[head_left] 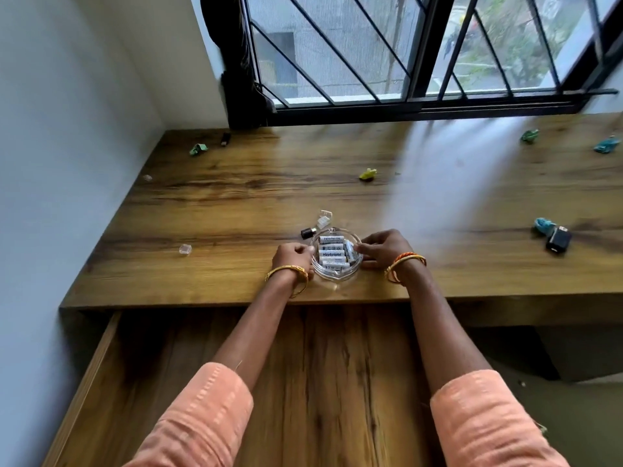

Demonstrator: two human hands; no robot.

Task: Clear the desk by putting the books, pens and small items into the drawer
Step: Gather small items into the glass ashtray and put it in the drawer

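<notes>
Head view.

Item: glass dish (317,276), near the front edge of the desk (236,197), directly above the pulled-out drawer (320,365). Contents: white batteries (332,255) lying side by side.

Left hand (292,257): fingers curled against the dish's left rim. Right hand (386,249): fingertips pinching the right rim. Judged purpose: a two-sided hold keeps the loose cells from spilling on transfer.

Drawer: open, no contents visible.

Behind the dish: small black cap (306,232), clear plastic piece (323,221). Far right of the dish: black adapter (558,239), crumpled teal paper (542,225).
</notes>
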